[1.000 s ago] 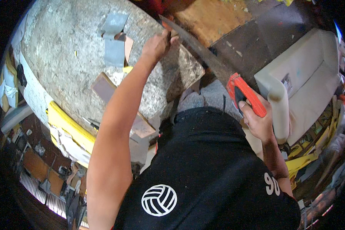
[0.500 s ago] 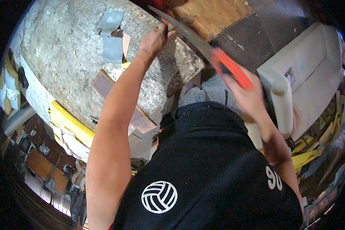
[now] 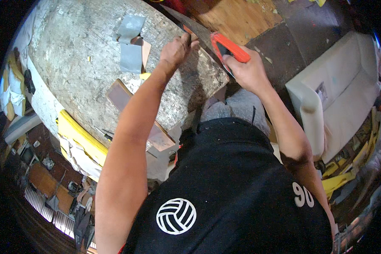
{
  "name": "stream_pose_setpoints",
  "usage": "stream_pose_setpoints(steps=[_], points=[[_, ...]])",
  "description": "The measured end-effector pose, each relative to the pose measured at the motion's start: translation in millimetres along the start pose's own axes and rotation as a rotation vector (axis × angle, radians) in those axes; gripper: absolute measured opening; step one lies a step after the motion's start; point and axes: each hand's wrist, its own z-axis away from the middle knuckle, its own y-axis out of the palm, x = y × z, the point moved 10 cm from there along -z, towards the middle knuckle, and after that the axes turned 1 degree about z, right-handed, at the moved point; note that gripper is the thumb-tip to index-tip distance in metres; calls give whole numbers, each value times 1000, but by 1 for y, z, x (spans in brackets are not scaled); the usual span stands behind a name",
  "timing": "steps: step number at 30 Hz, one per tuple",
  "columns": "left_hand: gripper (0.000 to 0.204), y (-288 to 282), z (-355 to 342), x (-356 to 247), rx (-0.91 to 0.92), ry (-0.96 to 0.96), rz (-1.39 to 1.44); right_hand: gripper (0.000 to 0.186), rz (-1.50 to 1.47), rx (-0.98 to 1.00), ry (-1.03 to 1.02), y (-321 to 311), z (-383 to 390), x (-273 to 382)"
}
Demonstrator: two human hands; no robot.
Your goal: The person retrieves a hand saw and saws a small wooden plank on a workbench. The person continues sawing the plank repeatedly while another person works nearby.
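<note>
My left hand (image 3: 176, 50) is closed at the right edge of the worn, stained worktable (image 3: 72, 34), around a small dark and red-orange thing that I cannot make out. Beside it, my right hand (image 3: 247, 67) grips a handsaw (image 3: 230, 44) with a red and black handle. The saw's blade runs up-left along that edge, past my left hand, and is partly hidden. Grey folded sheet pieces (image 3: 131, 29) and a pink-tan piece (image 3: 145, 55) lie left of my hands, and a flat wood-edged board (image 3: 158, 135) lies under my left forearm.
A pale upholstered sofa (image 3: 338, 101) stands to the right, beside dark flooring and a plywood panel (image 3: 235, 21). Yellow foam with white material (image 3: 80, 139) lines the table's lower left side. Mixed scrap and boards (image 3: 46, 178) lie at lower left.
My right hand has pushed the saw up and to the left along the table edge, bringing the handle close to my left hand. My left hand has stayed almost in place.
</note>
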Motion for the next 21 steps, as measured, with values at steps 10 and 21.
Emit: stream_pose_setpoints(steps=[10, 21], points=[[53, -5, 1, 0, 31, -36, 30, 33, 13, -31, -15, -14, 35, 6], [53, 5, 10, -1, 29, -26, 38, 38, -56, -28, -38, -26, 65, 20]])
